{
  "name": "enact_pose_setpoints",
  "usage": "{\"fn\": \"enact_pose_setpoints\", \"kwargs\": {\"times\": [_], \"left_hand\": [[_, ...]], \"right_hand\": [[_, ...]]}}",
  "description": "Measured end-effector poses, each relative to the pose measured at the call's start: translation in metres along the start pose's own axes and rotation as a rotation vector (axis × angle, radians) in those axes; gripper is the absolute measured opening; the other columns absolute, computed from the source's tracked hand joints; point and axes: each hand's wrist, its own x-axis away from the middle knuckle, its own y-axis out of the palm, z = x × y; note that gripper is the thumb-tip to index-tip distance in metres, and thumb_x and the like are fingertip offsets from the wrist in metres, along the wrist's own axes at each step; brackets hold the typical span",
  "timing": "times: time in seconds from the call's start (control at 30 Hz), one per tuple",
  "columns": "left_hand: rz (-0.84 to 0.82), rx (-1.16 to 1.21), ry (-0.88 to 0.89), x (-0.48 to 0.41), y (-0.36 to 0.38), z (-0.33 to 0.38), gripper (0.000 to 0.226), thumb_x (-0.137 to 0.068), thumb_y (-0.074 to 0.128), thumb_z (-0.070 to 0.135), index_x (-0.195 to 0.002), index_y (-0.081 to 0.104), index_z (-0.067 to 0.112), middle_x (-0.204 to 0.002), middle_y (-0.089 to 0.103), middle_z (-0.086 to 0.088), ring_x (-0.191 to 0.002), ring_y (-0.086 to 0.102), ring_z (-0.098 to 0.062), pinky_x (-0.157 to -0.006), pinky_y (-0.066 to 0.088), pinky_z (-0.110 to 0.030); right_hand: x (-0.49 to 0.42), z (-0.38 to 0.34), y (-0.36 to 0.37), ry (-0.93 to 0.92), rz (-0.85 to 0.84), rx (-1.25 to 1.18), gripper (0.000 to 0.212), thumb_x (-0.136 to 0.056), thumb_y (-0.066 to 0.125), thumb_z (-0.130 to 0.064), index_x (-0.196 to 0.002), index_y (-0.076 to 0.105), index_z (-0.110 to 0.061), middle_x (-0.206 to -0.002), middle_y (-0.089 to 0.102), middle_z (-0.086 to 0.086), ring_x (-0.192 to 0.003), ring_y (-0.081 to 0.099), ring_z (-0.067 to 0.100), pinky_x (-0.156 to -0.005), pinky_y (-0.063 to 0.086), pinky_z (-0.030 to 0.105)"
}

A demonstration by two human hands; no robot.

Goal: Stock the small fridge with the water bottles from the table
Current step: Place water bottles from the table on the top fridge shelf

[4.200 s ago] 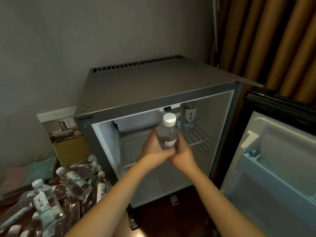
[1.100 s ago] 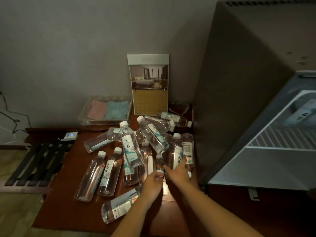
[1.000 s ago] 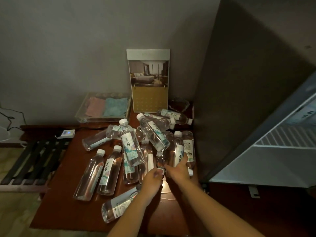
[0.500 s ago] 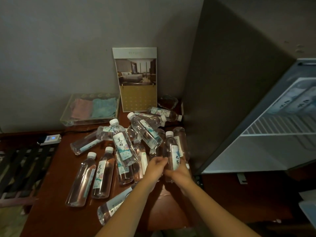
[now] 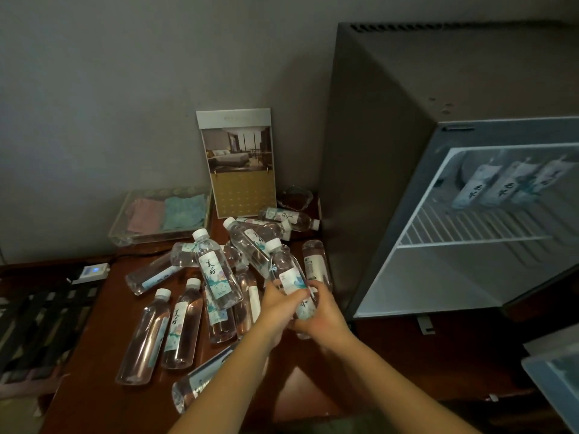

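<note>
Several clear water bottles [image 5: 216, 277] with white caps lie in a heap on the dark wooden table [image 5: 94, 396]. Both my hands hold one bottle [image 5: 286, 270] at the heap's right edge, raised with its cap pointing away from me. My left hand [image 5: 275, 303] grips its label from the left and my right hand [image 5: 322, 317] grips its lower end from the right. The small grey fridge [image 5: 369, 151] stands at the right with its door open. Three bottles [image 5: 507, 186] stand at the back of its wire shelf [image 5: 470, 230].
A hotel calendar card [image 5: 238, 161] leans on the wall behind the heap. A clear tray [image 5: 119, 236] with pink and teal cloths sits to its left, a small white device [image 5: 91, 272] at the table's left edge. The fridge door's corner [image 5: 554, 374] shows lower right.
I turned from the fridge to the table. In the last second both hands closed round one bottle at the heap's right side and lifted it off the pile.
</note>
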Motion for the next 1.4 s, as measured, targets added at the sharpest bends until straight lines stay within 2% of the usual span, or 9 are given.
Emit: {"fn": "enact_pose_setpoints", "kwargs": {"times": [0.13, 0.23, 0.37, 0.57, 0.7, 0.93, 1.07, 1.27, 1.4], "left_hand": [[-0.074, -0.005, 0.101, 0.015, -0.007, 0.017, 0.041, -0.075, 0.067, 0.002, -0.111, 0.053, 0.016, -0.094, 0.069, -0.003, -0.084, 0.067, -0.013, -0.062, 0.053, -0.026], [-0.142, 0.011, 0.164, 0.029, -0.013, 0.027, 0.038, -0.077, 0.064, 0.001, -0.109, 0.057, 0.02, -0.096, 0.071, -0.002, -0.088, 0.069, -0.016, -0.071, 0.057, -0.032], [-0.212, -0.085, 0.286, 0.054, -0.015, 0.04, 0.041, -0.073, 0.069, 0.006, -0.099, 0.056, 0.036, -0.086, 0.072, 0.014, -0.079, 0.069, -0.001, -0.057, 0.053, -0.015], [-0.333, -0.287, 0.509, 0.092, 0.006, 0.061, 0.063, -0.055, 0.081, 0.023, -0.109, 0.052, 0.042, -0.104, 0.068, 0.016, -0.097, 0.066, -0.001, -0.073, 0.054, -0.015], [-0.417, -0.412, 0.616, 0.108, 0.036, 0.069, 0.066, -0.057, 0.084, 0.015, -0.103, 0.053, 0.05, -0.103, 0.066, 0.025, -0.095, 0.064, 0.005, -0.072, 0.049, -0.007], [-0.504, -0.483, 0.674, 0.12, 0.106, 0.066, 0.066, -0.056, 0.084, 0.024, -0.106, 0.05, 0.053, -0.106, 0.064, 0.025, -0.098, 0.063, 0.005, -0.077, 0.049, -0.008], [-0.527, -0.417, 0.661, 0.121, 0.148, 0.066, 0.063, -0.059, 0.085, 0.02, -0.11, 0.053, 0.038, -0.106, 0.067, 0.019, -0.099, 0.065, 0.0, -0.077, 0.05, -0.011], [-0.429, -0.34, 0.661, 0.115, 0.199, 0.074, 0.064, -0.062, 0.083, 0.008, -0.11, 0.049, 0.034, -0.1, 0.07, 0.011, -0.093, 0.067, -0.001, -0.07, 0.052, -0.01], [-0.361, -0.275, 0.652, 0.108, 0.218, 0.085, 0.068, -0.066, 0.08, 0.005, -0.12, 0.044, 0.028, -0.106, 0.066, 0.008, -0.098, 0.066, -0.008, -0.078, 0.054, -0.02]], "right_hand": [[0.009, -0.025, -0.022, -0.109, -0.083, -0.038, 0.064, -0.063, 0.082, -0.027, -0.103, 0.039, -0.052, -0.108, 0.055, -0.023, -0.108, 0.056, 0.004, -0.085, 0.047, 0.02], [0.016, -0.038, -0.04, -0.147, -0.159, -0.083, 0.062, -0.069, 0.079, -0.03, -0.114, 0.043, -0.051, -0.113, 0.055, -0.022, -0.109, 0.057, 0.004, -0.088, 0.05, 0.025], [0.029, -0.048, -0.063, -0.158, -0.265, -0.159, 0.061, -0.068, 0.08, -0.032, -0.116, 0.047, -0.053, -0.12, 0.06, -0.011, -0.102, 0.065, 0.009, -0.085, 0.056, 0.03], [0.053, -0.054, -0.102, -0.247, -0.376, -0.202, 0.065, -0.069, 0.079, -0.017, -0.121, 0.051, -0.044, -0.119, 0.065, -0.012, -0.111, 0.061, 0.008, -0.086, 0.053, 0.023], [0.071, -0.046, -0.136, -0.277, -0.32, -0.227, 0.056, -0.072, 0.074, 0.003, -0.116, 0.056, -0.028, -0.111, 0.069, -0.015, -0.105, 0.064, 0.005, -0.08, 0.051, 0.014], [0.099, -0.024, -0.199, -0.294, -0.176, -0.283, 0.05, -0.071, 0.076, -0.001, -0.115, 0.06, -0.022, -0.112, 0.07, -0.005, -0.105, 0.066, 0.012, -0.08, 0.053, 0.019], [0.102, -0.012, -0.234, -0.26, -0.03, -0.283, 0.055, -0.069, 0.074, 0.009, -0.116, 0.06, -0.015, -0.109, 0.071, 0.002, -0.102, 0.067, 0.016, -0.082, 0.055, 0.026], [0.098, -0.014, -0.268, -0.282, 0.186, -0.233, 0.048, -0.074, 0.071, 0.004, -0.116, 0.058, -0.012, -0.096, 0.068, -0.009, -0.081, 0.066, -0.004, -0.074, 0.054, 0.013], [0.085, -0.027, -0.278, -0.355, 0.281, -0.176, 0.046, -0.075, 0.07, 0.004, -0.116, 0.057, -0.012, -0.088, 0.063, -0.014, -0.078, 0.061, -0.006, -0.071, 0.05, 0.006]]}}
